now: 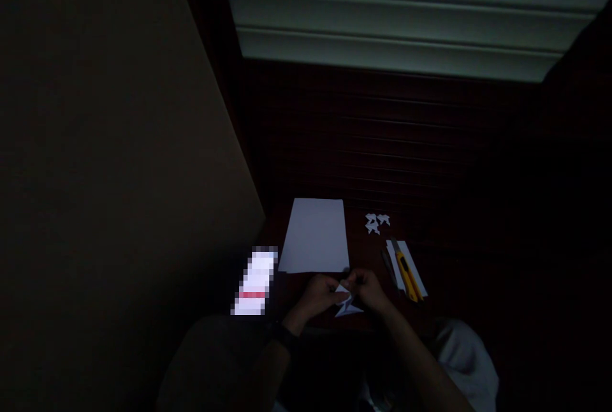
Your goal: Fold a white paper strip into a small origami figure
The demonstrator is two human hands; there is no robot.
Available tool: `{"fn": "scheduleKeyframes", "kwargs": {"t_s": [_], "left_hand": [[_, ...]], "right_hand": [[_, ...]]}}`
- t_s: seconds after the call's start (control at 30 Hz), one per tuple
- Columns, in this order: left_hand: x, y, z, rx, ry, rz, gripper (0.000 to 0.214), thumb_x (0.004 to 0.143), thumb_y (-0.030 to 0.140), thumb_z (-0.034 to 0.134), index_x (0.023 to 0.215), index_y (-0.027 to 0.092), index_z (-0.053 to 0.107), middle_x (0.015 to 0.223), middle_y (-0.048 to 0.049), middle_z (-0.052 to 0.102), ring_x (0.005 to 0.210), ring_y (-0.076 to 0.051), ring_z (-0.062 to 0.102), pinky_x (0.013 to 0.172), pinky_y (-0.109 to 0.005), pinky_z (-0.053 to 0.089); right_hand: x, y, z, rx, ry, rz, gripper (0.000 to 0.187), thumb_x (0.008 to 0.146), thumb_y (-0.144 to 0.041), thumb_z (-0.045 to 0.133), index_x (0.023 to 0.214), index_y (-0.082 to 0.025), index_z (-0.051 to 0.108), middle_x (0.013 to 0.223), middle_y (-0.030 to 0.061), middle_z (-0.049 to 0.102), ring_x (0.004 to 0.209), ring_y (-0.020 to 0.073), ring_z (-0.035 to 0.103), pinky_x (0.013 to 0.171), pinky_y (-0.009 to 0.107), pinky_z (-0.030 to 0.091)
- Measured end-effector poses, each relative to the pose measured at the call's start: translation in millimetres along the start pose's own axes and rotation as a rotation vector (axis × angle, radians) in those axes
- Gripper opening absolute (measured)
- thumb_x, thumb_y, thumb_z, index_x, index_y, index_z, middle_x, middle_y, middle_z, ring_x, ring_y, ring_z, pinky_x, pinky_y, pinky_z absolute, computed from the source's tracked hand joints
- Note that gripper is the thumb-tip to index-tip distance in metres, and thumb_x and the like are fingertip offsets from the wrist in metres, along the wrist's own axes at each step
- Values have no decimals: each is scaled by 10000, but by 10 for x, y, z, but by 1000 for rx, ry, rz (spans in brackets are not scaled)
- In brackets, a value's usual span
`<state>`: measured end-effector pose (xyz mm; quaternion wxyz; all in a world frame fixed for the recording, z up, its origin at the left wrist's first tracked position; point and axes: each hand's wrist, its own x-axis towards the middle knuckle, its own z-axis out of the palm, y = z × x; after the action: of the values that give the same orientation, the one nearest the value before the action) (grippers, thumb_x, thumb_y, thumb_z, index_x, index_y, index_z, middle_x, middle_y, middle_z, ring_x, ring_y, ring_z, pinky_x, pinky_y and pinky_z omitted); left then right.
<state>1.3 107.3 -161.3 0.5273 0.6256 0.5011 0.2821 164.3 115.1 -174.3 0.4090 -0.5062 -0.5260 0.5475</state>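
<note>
Head view shows two bare hands and one folded white paper (343,298) just off the near edge of a large white sheet (315,236); whether that sheet is single or stacked I cannot tell. The left hand (319,294) has its grip closed on the folded paper, thumb on top; the right hand (367,287) pinches its upper edge. One dark wristband (285,334) circles the left wrist. To the right of the sheet sit three small folded shapes (372,228), close together; right of its near corner, one yellow cutter (407,272) lies over white paper strips (415,268), one dark slim object (389,265) alongside. Left of the sheet glows one blurred screen (257,278). The surface (356,240) is dark reddish; the room is dim, with pale slats (392,23) beyond the sheet and a plain brownish wall (119,112) to its left.
</note>
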Motion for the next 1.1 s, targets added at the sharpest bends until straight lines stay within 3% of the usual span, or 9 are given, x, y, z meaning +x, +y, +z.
{"fn": "scheduleKeyframes", "kwargs": {"t_s": [0.3,0.57,0.73,0.83,0.93,1.1], "left_hand": [[7,-32,-21,38,20,70,335,608,396,653,488,114,515,476,61,355,456,-60,296,439,-196,214],[31,-19,5,-8,16,116,254,620,308,632,496,110,533,478,62,368,462,-61,310,439,-192,210],[42,-43,-12,-46,-32,61,219,587,302,660,580,87,617,489,55,413,465,-64,333,447,-190,230],[32,-57,-34,-86,4,72,264,587,344,676,560,89,615,481,54,425,465,-66,349,452,-191,245],[21,-48,-36,-167,46,74,307,597,388,680,570,90,613,494,37,477,469,-77,396,463,-196,282],[39,-11,-10,-230,123,61,330,644,425,650,628,97,623,552,0,565,504,-105,481,476,-202,325]], "right_hand": [[-49,-158,-8,-23,-64,-65,244,677,-381,646,672,-137,646,640,22,614,575,130,513,546,238,379],[-94,-295,45,-497,62,-259,124,737,-290,578,696,-179,613,727,51,622,702,188,549,624,265,380],[-120,-409,59,-613,31,-289,127,736,-278,578,657,-185,613,715,55,622,725,200,556,653,273,385],[-126,-466,36,-536,-9,-310,176,761,-344,562,721,-192,642,769,50,641,792,208,562,717,285,396],[-142,-470,-8,-325,41,-296,281,819,-415,476,902,-198,633,906,55,646,886,211,558,797,308,399],[-266,-345,-67,40,114,-124,431,843,-512,372,1031,-190,588,972,81,632,914,231,564,794,347,428]]}}
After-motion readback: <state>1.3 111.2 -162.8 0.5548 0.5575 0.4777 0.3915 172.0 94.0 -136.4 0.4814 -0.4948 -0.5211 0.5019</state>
